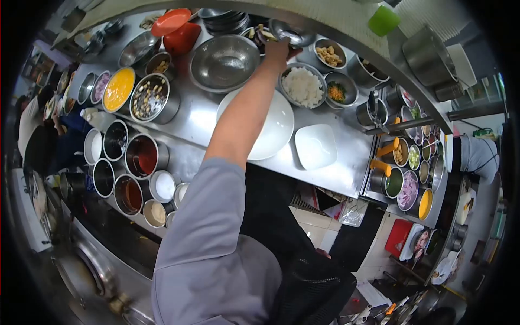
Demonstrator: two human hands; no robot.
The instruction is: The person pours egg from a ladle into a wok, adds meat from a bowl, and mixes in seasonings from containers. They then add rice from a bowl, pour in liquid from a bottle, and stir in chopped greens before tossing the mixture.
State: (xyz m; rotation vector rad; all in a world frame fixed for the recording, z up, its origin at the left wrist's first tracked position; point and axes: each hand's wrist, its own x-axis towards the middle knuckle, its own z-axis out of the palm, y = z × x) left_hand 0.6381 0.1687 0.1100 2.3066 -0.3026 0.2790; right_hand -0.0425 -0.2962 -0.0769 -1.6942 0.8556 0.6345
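My left hand (277, 50) reaches over the far side of the steel counter, at the rim of a bowl of dark and pale cut pieces (260, 36). A shiny metal bowl (292, 33) is just beyond it. The fingers are mostly hidden, so their grip is unclear. Under my forearm lies a large white bowl (279, 127), with a smaller white square dish (316, 146) to its right. A bowl of white rice (303, 86) and a wide, seemingly empty metal bowl (224, 62) flank the forearm. My right hand is not identifiable.
Pots of yellow liquid (119, 90), red sauce (145, 156) and other ingredients crowd the left. Several small containers, including chopped purple onion (408, 190), line the right. A shelf edge (325, 31) arches above the counter (346, 173). Another person (479, 154) stands far right.
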